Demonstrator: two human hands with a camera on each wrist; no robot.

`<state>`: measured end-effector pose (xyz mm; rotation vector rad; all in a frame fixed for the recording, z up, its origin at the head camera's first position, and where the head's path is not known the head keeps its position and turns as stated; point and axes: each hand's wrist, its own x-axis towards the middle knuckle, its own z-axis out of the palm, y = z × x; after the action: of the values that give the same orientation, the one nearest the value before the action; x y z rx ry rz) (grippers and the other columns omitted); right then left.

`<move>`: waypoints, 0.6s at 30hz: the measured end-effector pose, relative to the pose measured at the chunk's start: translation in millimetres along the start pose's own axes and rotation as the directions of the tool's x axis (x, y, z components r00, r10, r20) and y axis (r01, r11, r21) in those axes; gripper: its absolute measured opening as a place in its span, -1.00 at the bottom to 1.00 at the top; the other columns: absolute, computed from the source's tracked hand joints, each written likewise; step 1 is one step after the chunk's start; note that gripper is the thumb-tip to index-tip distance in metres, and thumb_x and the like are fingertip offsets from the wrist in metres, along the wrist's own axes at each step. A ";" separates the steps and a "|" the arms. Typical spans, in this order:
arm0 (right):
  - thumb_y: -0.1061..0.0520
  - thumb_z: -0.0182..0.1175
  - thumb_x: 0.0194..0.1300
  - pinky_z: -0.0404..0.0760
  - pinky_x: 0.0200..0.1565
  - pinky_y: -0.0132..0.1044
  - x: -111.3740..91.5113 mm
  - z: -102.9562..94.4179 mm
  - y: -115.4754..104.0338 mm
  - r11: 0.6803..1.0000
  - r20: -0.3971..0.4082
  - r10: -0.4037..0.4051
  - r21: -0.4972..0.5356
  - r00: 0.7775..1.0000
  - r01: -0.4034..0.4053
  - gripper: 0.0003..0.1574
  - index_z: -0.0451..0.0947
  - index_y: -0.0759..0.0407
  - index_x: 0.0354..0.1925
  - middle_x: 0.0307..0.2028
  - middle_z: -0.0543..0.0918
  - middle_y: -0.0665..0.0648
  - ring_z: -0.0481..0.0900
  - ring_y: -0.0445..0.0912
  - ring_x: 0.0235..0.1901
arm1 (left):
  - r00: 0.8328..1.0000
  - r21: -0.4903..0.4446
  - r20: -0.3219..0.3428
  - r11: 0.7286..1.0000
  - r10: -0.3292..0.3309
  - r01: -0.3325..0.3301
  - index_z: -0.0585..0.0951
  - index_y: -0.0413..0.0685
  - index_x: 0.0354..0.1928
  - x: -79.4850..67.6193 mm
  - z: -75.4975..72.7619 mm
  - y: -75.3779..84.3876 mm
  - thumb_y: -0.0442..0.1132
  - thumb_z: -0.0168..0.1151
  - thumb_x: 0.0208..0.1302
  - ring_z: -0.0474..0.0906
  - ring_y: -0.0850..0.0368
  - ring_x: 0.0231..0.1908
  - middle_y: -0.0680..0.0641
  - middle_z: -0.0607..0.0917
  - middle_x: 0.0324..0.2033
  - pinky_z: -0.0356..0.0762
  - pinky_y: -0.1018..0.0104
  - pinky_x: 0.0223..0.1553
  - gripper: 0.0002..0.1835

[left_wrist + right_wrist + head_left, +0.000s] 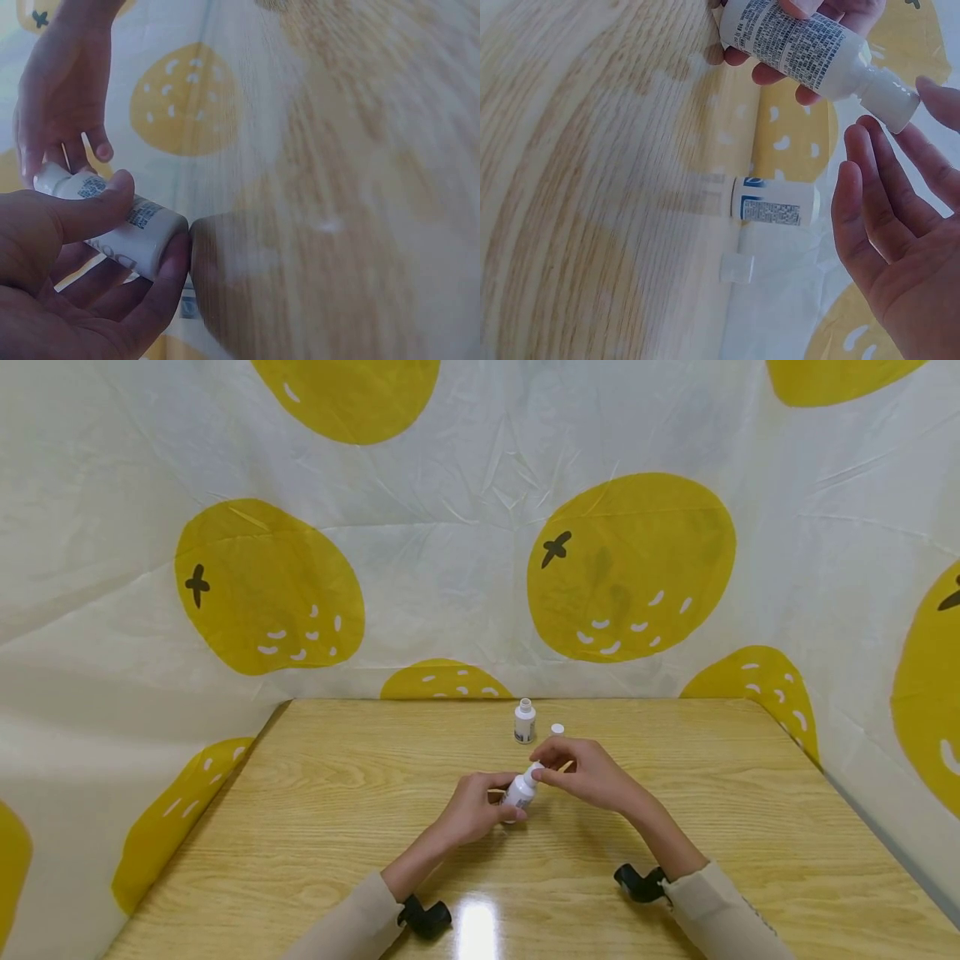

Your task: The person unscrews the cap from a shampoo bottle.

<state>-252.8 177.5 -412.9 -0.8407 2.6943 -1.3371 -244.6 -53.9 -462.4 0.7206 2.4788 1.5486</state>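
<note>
Tilted above the table, a white bottle [519, 792] with small dark print lies in my left hand [474, 810]. The left thumb presses its side in the left wrist view, with fingers [154, 311] curled beneath and round its base. At its upper end is a white screw cap [889, 101], on the bottle's neck. Thumb and index finger of my right hand [588, 770] pinch this cap; the other right fingers [847, 195] extend beside it, off the bottle. Part of the bottle is hidden by the left hand.
Farther back on the wooden table [360, 760] stands a second white bottle [525, 727], uncapped. A loose white cap [737, 268] sits beside it, partly behind the right hand in the head view. A fruit-patterned cloth [442, 577] hangs behind the table.
</note>
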 end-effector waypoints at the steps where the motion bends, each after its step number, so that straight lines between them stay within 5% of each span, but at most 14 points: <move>1: 0.01 0.35 0.41 0.69 -0.14 -0.23 0.1 0.0 0.2 1.000 0.000 0.003 0.002 1.000 -0.003 -0.72 0.69 0.14 -0.03 -0.20 0.75 0.05 0.65 -0.11 -0.18 | 1.000 0.002 -0.001 1.000 0.000 0.000 0.67 -0.12 0.23 0.3 0.1 0.0 -0.35 0.48 0.24 0.69 -0.06 0.13 -0.17 0.76 0.10 0.74 0.27 0.06 -0.51; 18: -0.01 0.34 0.42 0.68 -0.13 -0.23 -0.3 -0.4 0.2 1.000 -0.004 0.005 0.000 1.000 -0.005 -0.74 0.70 0.10 -0.04 -0.20 0.75 0.05 0.65 -0.12 -0.18 | 1.000 -0.010 0.005 1.000 0.007 -0.007 0.69 -0.09 0.22 0.1 0.0 0.6 -0.37 0.47 0.25 0.69 -0.04 0.11 -0.16 0.77 0.08 0.73 0.28 0.07 -0.53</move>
<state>-252.8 178.0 -412.8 -0.8319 2.6974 -1.3402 -244.5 -53.7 -461.9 0.7315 2.4665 1.5583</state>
